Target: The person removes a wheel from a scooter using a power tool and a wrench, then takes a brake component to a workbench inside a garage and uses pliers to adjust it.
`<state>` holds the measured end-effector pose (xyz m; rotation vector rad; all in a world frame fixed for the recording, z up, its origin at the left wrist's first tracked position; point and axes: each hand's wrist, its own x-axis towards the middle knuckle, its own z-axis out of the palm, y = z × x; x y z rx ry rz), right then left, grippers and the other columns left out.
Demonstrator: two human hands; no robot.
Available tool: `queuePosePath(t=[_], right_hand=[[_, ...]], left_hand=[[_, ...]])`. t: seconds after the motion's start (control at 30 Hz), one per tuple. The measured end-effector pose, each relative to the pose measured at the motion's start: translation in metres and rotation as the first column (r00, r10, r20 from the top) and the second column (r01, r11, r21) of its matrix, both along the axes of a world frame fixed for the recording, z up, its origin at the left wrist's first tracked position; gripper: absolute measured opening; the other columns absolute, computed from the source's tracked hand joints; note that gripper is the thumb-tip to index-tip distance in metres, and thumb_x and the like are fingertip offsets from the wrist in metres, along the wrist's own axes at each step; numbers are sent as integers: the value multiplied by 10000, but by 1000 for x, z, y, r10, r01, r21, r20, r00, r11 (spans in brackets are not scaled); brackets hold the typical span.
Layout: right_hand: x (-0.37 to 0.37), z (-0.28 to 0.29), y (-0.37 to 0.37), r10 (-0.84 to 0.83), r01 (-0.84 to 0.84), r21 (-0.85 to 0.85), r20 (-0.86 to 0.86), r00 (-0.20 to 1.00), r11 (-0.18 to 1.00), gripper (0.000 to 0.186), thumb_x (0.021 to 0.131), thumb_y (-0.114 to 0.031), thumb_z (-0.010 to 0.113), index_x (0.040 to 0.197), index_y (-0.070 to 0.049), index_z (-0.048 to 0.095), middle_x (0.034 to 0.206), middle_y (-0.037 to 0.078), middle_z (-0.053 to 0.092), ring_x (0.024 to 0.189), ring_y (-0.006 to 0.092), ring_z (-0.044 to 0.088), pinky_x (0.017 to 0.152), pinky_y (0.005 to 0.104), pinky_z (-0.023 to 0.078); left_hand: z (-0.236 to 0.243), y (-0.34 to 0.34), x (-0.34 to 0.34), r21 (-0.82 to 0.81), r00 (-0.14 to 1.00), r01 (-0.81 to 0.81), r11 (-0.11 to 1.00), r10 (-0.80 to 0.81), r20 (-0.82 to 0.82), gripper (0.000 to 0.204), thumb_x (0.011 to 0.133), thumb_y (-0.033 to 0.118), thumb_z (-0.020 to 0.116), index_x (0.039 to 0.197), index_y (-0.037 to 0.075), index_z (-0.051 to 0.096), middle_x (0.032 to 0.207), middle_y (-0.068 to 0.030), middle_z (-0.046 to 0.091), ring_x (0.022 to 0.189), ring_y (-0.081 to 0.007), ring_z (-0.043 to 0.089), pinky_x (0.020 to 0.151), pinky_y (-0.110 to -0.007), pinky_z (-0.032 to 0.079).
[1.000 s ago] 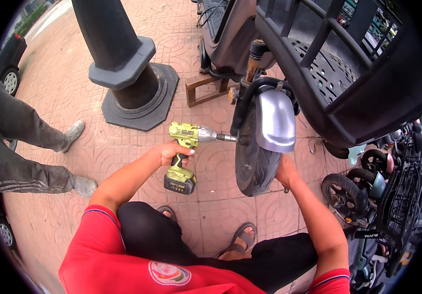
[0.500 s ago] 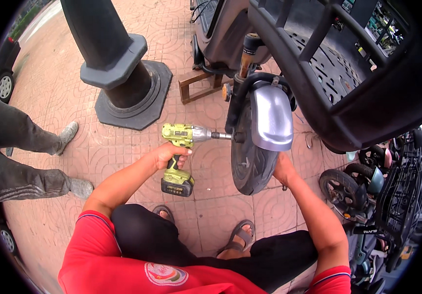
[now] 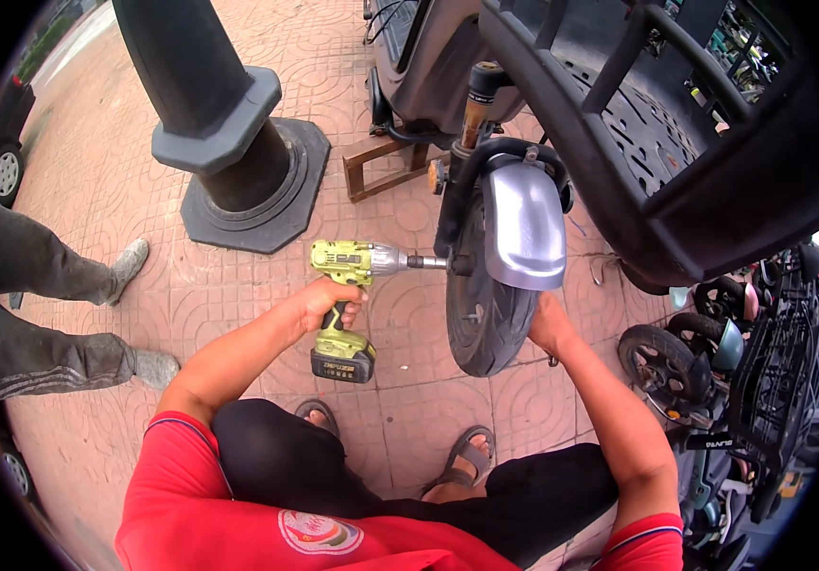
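- wrapping the left hand (image 3: 328, 301) around the handle (image 3: 333, 318) of a yellow-green cordless impact wrench (image 3: 346, 259)
- setting its socket (image 3: 428, 262) against the axle (image 3: 463, 265) of the front wheel (image 3: 487, 333), beneath a silver fender (image 3: 526, 226)
- resting the right hand (image 3: 547, 324) at the wheel's right side with fingers hidden; cannot tell whether gripping

Pink patterned paving (image 3: 419, 400), daylit, lies below the left hand (image 3: 336, 305). A dark post (image 3: 217, 124) stands beyond that hand, a car (image 3: 9, 122) farther left.

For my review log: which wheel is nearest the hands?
The wheel with the silver fender, between left hand and right hand; other wheels stand farther out, toward the picture's sides.
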<state>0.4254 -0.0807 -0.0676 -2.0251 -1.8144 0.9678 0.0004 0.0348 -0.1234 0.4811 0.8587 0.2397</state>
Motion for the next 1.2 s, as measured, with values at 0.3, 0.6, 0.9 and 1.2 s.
queuePosePath(t=[0.3,0.6,0.9,1.2], right_hand=[[-2,-3,-2,-2,-3,122,46,999,993,311,954,-172,625,1106,87,704,1114,367,686,1140,512,644,950,507,534],[-6,0,-5,-41,29,136,83,996,990,291,947,-156,626,1072,98,695,1088,382,677,1108,527,643,939,526,536],[-3,-4,-7,-47,43,132,30,998,990,301,938,-162,636,1076,99,691,1080,383,678,1112,528,642,933,529,534],[0,-2,-3,-17,21,-48,81,997,999,400,970,-147,643,1332,21,647,1364,263,657,1277,438,605,1093,433,478]], left_hand=[[0,1,0,-16,1000,4,1000,-4,-1,130,889,67,735,894,75,605,696,-19,535,580,-146,500,569,-303,431],[6,-2,1,34,1000,7,999,-6,-26,139,889,72,750,907,86,613,691,-17,539,574,-149,509,569,-311,441],[-1,3,-2,18,1000,11,1000,-11,-2,134,883,57,733,937,98,617,687,-13,534,569,-139,504,554,-312,441],[-11,0,-7,-23,1000,-14,1000,14,17,139,890,77,740,914,97,604,690,-15,538,583,-158,522,577,-338,458]])
